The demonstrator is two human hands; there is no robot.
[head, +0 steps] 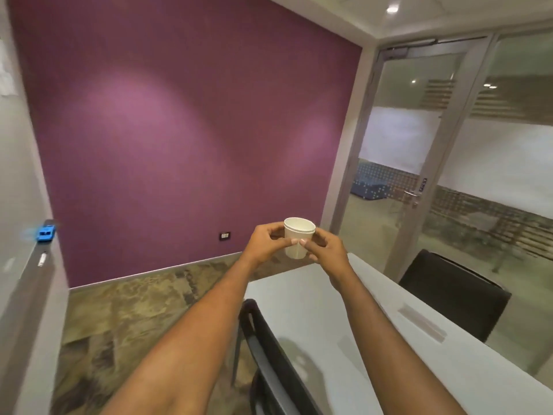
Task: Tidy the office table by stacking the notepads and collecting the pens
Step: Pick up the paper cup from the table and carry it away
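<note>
White paper cup [298, 238]: upright, held mid-air beyond table's [329, 310] far edge.

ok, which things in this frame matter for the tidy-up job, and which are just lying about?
In use for the job:
- white paper cup, held up in the air by both hands
- left hand and right hand, fingers curled round the cup
- white table; no notepads or pens show on the visible part

Just lying about:
- blue eraser and marker on the whiteboard ledge
- black chairs
- wall socket

Dim room, ceiling spotlight [392, 9] pooling on the purple wall [185, 121], soft blur, edges bowed
</note>
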